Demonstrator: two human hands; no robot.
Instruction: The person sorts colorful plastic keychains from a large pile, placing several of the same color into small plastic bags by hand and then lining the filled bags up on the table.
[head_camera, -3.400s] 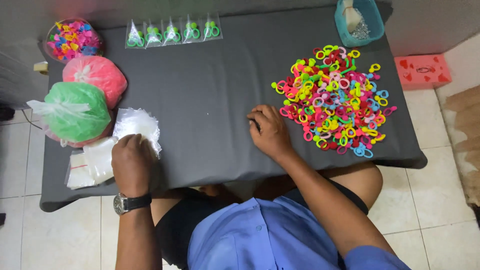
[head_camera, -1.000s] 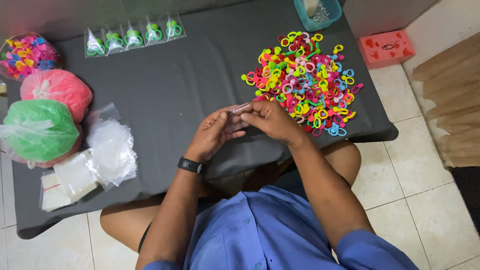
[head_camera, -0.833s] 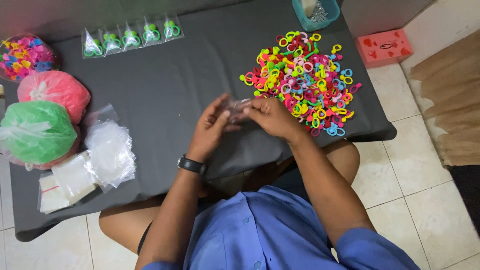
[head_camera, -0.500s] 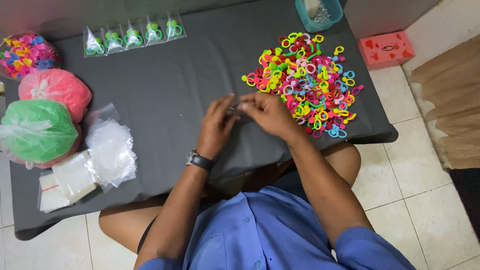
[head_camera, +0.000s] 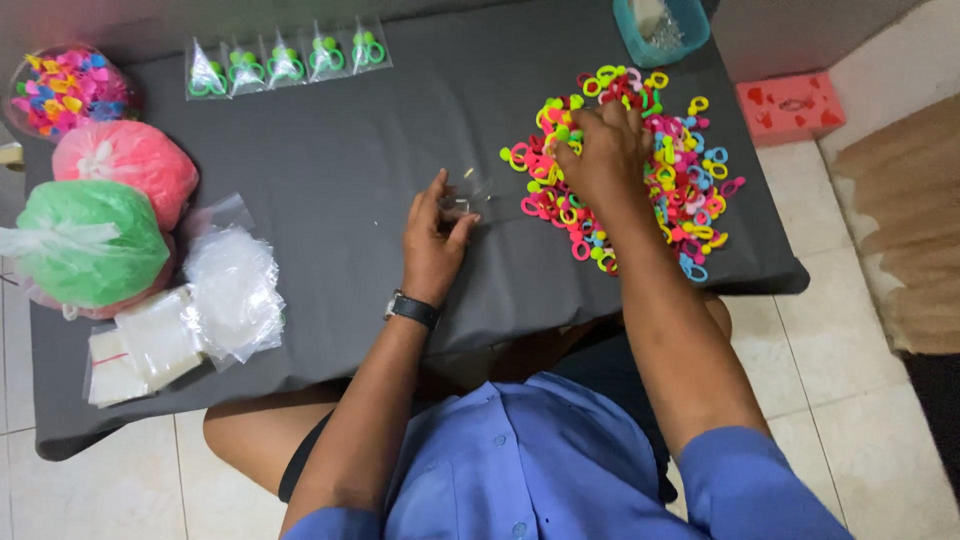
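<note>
On the dark table (head_camera: 330, 180), the left hand (head_camera: 432, 245) pinches a small clear bag (head_camera: 470, 198) between thumb and fingers, holding it flat on the cloth. The right hand (head_camera: 603, 150) rests on the pile of bright plastic rings (head_camera: 660, 180) just beside it — fingers curled down into the rings, but I cannot tell if it has hold of one. Well apart on the left sit a green bag (head_camera: 90, 243), a pink bag (head_camera: 125, 168) and a stack of clear bags (head_camera: 230, 290).
</note>
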